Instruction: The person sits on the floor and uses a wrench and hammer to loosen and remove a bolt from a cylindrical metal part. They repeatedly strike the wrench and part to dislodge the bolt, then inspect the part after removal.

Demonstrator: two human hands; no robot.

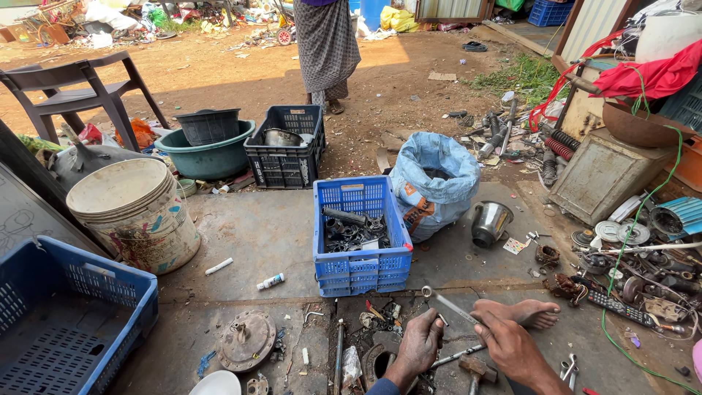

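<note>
Two grimy hands work at the bottom centre: left hand [418, 342] clenched over a round metal part [376, 360], right hand [510, 342] grasping a thin rod [452, 306]. Blue crate [362, 271] above already holds stripped metal; loose scrap around remains unsorted.

Blue plastic slatted crate [362, 238] sitting mid-floor, carrying dark metal scrap parts [351, 230]. Light blue woven sack [435, 179] slumping open just beside it on the right, dented steel pot [488, 223] lying tipped near the sack. Stained white plastic bucket [135, 212] standing at left, empty blue plastic crate [66, 322] sitting at bottom left. Black plastic crate [287, 146] sitting behind, touching a teal plastic basin [208, 155] that is holding a dark grey tub [209, 126]. Dark plastic chair [77, 88] standing on the dirt. Person in a grey patterned garment [327, 44] standing at the back.
</note>
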